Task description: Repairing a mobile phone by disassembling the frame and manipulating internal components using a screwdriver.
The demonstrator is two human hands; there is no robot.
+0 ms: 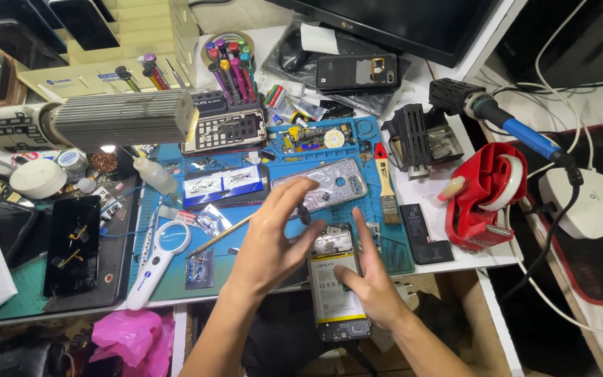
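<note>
The bench (pixel 448 262) is crowded, and most of it is covered by a blue repair mat (pixel 259 244) strewn with parts. At its near edge lies the opened smartphone (pixel 334 283), back cover off, its pale battery (pixel 331 286) filling most of the exposed body and the bare board showing at the top end. The removed patterned back cover (pixel 322 187) lies just beyond it on the mat, with a small brush (pixel 385 185) beside that, a second, loose black battery (pixel 423 234) to the right and a red tape dispenser (pixel 486 192) farther right.

The right hand (pixel 371 283) rests on the phone's right side, thumb pressing onto the battery and forefinger stretched up along the edge; its grip is a steadying brace with nothing closed in it. The left hand (pixel 273 241) hovers just above the phone's top end, fingers curled loosely toward each other. A thin metal tool (pixel 221 237) runs out from under it to the left, but whether the grip closes on that tool I cannot tell. A white magnifier (pixel 158 262) lies well to the left.

Working well here seems to call for holding the phone flat and still, keeping the thumb's pressure on the battery light, and bringing the left fingers down gently among the small connectors at the top.
</note>
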